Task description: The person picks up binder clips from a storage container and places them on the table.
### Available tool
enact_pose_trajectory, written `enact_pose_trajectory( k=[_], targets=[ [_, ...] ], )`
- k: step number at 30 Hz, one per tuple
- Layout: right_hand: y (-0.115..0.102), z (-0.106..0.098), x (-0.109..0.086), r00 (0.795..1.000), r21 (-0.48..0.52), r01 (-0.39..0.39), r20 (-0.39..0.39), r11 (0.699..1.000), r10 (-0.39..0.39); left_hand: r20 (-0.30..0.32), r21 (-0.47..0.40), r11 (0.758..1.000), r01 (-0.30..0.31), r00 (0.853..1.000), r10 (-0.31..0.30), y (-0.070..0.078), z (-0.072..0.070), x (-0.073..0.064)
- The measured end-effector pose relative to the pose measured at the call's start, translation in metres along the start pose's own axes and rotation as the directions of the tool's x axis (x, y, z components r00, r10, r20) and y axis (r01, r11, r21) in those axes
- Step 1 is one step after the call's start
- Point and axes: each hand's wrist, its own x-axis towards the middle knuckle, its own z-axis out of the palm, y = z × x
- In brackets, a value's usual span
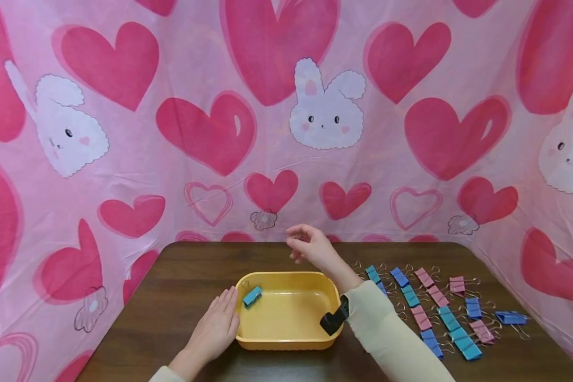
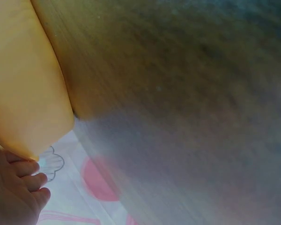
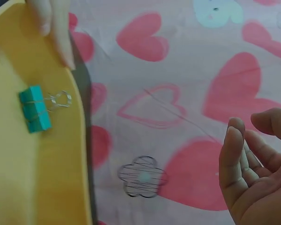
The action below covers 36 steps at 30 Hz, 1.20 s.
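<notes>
My left hand (image 1: 215, 321) lies with straight fingers against the left side of a yellow tray (image 1: 286, 343). In the left wrist view, that hand's fingertips (image 2: 32, 182) show beside the tray's outer wall (image 2: 33, 75). A teal binder clip (image 1: 252, 297) lies inside the tray near its left end, wire handles toward the wall. My right hand (image 1: 311, 246) hovers above and behind the tray's back rim, fingers loosely bent. In the right wrist view, a gap shows between thumb and fingers (image 3: 232, 154), with nothing held there.
Rows of blue, teal and pink binder clips (image 1: 421, 317) lie on the dark wooden table (image 1: 172, 286) to the right. One blue clip (image 1: 511, 318) sits apart at far right. A black wrist strap (image 1: 335, 318) overlaps the tray's right rim. Heart-patterned cloth (image 1: 210, 132) surrounds the table.
</notes>
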Motion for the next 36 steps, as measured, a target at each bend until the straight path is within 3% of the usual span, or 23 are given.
enact_pose_trajectory(
  k=[8, 16, 27, 36],
  targets=[
    [0.024, 0.029, 0.011, 0.990, -0.045, -0.105, 0.089, 0.993, 0.109, -0.021, 0.012, 1.000, -0.021, 1.000, 0.021, 0.000, 0.000, -0.002],
    [0.045, 0.050, 0.014, 0.962, -0.098, -0.166, 0.203, 0.981, 0.183, -0.018, 0.016, 1.000, -0.018, 1.000, 0.019, 0.000, -0.001, 0.000],
    [0.069, 0.068, 0.013, 0.933, -0.067, -0.264, 0.235, 0.962, 0.272, 0.009, -0.002, 1.000, 0.002, 1.000, -0.002, 0.001, -0.003, 0.001],
    [0.079, 0.080, 0.013, 0.913, -0.109, -0.312, 0.241, 0.944, 0.330, 0.017, -0.008, 1.000, 0.007, 1.000, -0.007, 0.001, -0.003, 0.001]
  ],
)
